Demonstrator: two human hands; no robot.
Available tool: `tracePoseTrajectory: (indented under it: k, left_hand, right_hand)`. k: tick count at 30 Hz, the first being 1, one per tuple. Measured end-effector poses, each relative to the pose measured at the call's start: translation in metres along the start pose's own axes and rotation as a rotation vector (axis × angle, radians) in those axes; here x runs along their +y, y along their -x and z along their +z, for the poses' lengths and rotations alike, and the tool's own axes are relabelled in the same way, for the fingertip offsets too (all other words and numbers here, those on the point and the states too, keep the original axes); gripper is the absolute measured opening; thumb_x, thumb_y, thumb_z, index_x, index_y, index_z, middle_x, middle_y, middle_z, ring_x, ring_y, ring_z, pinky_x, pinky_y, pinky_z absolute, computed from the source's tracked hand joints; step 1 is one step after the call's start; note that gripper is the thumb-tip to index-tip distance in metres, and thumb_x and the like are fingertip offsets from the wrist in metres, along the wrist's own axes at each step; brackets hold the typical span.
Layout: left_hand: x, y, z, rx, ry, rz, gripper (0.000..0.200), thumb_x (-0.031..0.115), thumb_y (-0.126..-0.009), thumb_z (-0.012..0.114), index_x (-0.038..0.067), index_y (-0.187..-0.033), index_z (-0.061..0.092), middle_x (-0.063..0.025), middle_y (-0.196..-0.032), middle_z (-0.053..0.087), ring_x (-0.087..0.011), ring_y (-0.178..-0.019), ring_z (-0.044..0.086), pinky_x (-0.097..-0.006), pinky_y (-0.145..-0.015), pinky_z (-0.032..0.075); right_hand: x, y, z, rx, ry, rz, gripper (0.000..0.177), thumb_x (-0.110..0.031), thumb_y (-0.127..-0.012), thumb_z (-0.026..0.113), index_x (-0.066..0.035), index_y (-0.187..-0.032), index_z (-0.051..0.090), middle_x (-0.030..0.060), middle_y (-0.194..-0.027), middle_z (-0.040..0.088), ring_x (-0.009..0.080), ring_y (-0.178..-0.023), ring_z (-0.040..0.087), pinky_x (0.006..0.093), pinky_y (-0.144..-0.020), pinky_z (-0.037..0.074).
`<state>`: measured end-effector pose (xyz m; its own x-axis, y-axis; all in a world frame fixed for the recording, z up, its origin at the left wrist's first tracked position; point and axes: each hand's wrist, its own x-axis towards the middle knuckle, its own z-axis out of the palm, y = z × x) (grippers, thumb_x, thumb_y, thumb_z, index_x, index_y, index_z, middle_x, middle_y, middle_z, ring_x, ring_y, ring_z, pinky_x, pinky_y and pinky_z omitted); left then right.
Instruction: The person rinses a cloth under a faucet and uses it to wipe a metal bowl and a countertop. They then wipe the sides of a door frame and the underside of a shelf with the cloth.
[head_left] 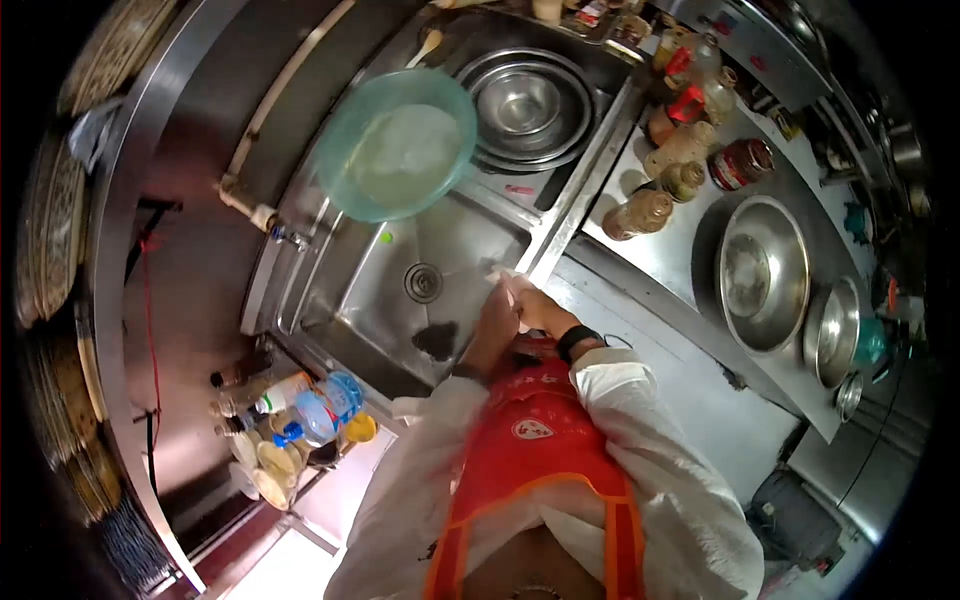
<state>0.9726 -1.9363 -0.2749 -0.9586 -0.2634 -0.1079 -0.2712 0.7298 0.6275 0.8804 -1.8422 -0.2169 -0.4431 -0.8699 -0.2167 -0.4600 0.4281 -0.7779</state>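
Observation:
My left hand (492, 322) and my right hand (545, 313) are together in front of the red apron (540, 405), at the near right edge of the steel sink (385, 310). Both are closed around a pale, crumpled cloth-like piece (512, 284), which shows between and above the fingers. Its exact kind is hard to make out. Inside the sink are a round drain (423, 283), a dark patch (435, 341) and a small green bit (387, 238).
A green plastic basin (335, 160) with cloudy liquid sits over the sink's far side. Nested steel bowls (575, 100) lie beyond. On the right counter are bottles (640, 214) and a large steel bowl (790, 255). Plastic bottles (325, 410) crowd the lower left, below a tap (290, 237).

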Motion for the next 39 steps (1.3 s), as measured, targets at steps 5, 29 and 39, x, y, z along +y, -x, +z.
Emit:
tracePoseTrajectory:
  k: [5, 29, 39]
  left_hand:
    - [0.023, -0.018, 0.019, 0.036, 0.059, -0.178, 0.064, 0.024, -0.076, 0.055, -0.001, -0.128, 0.026, -0.0273, -0.126, 0.029, -0.0379, -0.119, 0.027, -0.0416, -0.1, 0.02]
    - [0.068, -0.145, -0.025, 0.092, 0.24, -0.264, 0.02, 0.017, -0.084, 0.053, -0.003, -0.088, 0.056, -0.0083, -0.083, 0.057, -0.0106, -0.074, 0.048, -0.0259, -0.064, 0.041]
    - [0.089, -0.243, 0.029, 0.112, 0.275, 0.153, 0.023, 0.008, -0.079, 0.055, -0.001, -0.101, 0.056, -0.0112, -0.096, 0.055, -0.0234, -0.082, 0.049, -0.0316, -0.075, 0.04]
  right_hand:
    - [0.05, 0.031, -0.014, 0.211, -0.72, 0.196, 0.052, -0.005, -0.079, 0.045, -0.008, -0.129, 0.028, 0.0123, -0.099, 0.055, 0.0197, -0.087, 0.053, 0.0283, -0.076, 0.043]
    - [0.121, 0.018, -0.058, 0.246, -0.398, 0.006, 0.025, -0.017, -0.085, 0.04, -0.002, -0.1, 0.051, 0.018, -0.098, 0.054, 0.033, -0.096, 0.05, 0.0393, -0.084, 0.038]
    - [0.122, 0.054, -0.051, 0.351, -0.303, 0.004, 0.021, -0.011, -0.08, 0.044, -0.002, -0.097, 0.053, 0.0169, -0.094, 0.056, 0.0317, -0.088, 0.054, 0.0361, -0.075, 0.043]
